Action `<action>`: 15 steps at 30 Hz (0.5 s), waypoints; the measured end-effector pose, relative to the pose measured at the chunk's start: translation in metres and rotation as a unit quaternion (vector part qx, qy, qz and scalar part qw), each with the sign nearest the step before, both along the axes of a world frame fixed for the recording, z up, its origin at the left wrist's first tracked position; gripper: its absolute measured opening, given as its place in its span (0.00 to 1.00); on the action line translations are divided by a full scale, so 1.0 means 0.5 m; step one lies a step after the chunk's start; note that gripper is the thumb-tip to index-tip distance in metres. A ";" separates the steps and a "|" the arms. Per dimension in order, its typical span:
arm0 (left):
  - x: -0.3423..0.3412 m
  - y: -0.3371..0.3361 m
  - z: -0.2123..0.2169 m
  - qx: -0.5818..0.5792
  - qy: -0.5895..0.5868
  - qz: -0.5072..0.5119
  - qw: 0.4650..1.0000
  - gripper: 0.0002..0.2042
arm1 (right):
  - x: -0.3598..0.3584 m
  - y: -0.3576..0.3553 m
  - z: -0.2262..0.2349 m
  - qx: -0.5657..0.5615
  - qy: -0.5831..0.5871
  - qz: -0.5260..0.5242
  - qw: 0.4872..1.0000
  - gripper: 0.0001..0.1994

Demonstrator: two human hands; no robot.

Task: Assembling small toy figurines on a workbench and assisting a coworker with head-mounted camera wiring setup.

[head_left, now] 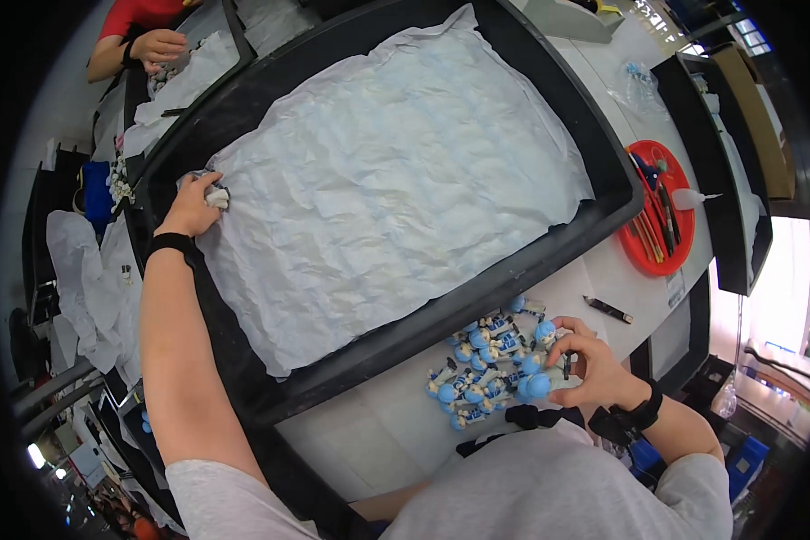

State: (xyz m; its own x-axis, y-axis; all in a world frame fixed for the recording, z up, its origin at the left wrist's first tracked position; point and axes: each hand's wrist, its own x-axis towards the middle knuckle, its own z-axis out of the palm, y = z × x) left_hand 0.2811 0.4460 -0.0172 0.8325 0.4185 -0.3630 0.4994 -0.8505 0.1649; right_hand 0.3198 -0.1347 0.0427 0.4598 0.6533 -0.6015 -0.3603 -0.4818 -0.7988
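Grabbing figurines from the pile, other hand on the tray paper

My right hand (583,360) is pinching a blue-headed figurine (540,385) at the near-right pile of figurines (481,369). My left hand (193,205) has its fingers curled onto the crumpled white paper (396,180) at the left edge of the black tray (549,243); a red dish (661,209) sits far right.

You have one view only, from the camera on your head, looking steeply down on the black tray (531,261) from close above. The tray fills the middle, tilted across the frame; your forearms enter from the lower edge below it. The fisheye bends the tray's edges and darkens the picture's corners.
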 end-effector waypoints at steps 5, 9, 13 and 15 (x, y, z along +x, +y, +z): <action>-0.008 -0.001 0.027 0.018 -0.067 0.024 0.997 0.31 | -0.039 -0.029 -0.039 0.022 -0.164 0.099 0.981 0.17; -0.037 -0.040 0.129 0.053 -0.190 0.072 0.978 0.31 | -0.040 -0.043 -0.056 0.066 -0.164 0.071 0.982 0.17; -0.100 -0.217 0.279 -0.139 -0.362 0.151 0.909 0.29 | -0.024 -0.078 -0.099 0.096 -0.169 0.016 0.981 0.18; -0.144 -0.354 0.324 -0.205 -0.356 0.130 0.902 0.30 | -0.019 -0.111 -0.121 0.092 -0.300 0.087 0.946 0.19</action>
State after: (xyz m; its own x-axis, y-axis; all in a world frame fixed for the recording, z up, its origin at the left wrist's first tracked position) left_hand 0.2091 0.2692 0.1447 0.8084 0.5859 0.0567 0.3162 -0.5135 0.7977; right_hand 0.3105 -0.1903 -0.0181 0.5581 0.8187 -0.1352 0.2559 -0.3248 -0.9105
